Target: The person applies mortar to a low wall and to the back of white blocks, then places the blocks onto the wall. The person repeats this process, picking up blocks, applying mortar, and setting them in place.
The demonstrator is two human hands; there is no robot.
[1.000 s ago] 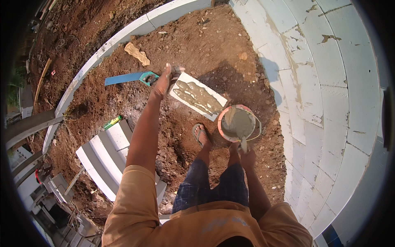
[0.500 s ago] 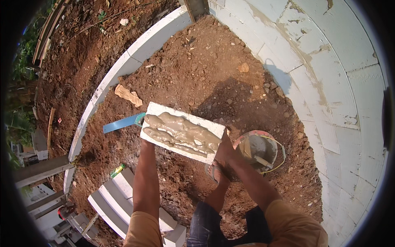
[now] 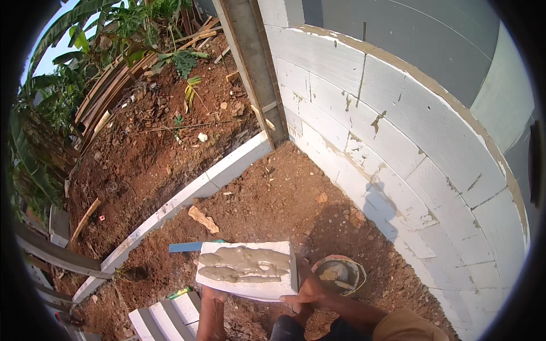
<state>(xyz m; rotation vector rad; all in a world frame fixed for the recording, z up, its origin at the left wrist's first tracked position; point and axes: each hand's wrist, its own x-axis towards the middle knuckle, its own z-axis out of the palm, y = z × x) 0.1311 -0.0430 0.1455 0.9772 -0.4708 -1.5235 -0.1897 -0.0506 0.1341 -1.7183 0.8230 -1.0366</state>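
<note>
Between my two hands is a white lightweight concrete block, one end in each, with wet grey-brown mortar (image 3: 244, 264) spread in thick ridges along its upper face. My left hand (image 3: 213, 294) grips the block (image 3: 259, 291) from below at its left end; the fingers are partly hidden under it. At the right end my right hand (image 3: 307, 286) is closed round the edge. A flat blue blade (image 3: 185, 247), perhaps a handsaw's, lies on the soil beyond the block's left end. Right of my right hand stands a bucket (image 3: 359, 274) with mortar and a trowel (image 3: 343, 284) inside.
A tall white block wall (image 3: 398, 119) rises on the right, mortar along its top edge. It meets a grey post (image 3: 244, 51) and a low block course (image 3: 187, 199) on the left. More blocks (image 3: 165, 318) lie at lower left. A crumpled tan scrap (image 3: 203, 219) rests on soil.
My view has tilted up, bringing in the wall's top and the plants. The block, still in both hands, now sits lower in view and more level, its front side showing.
</note>
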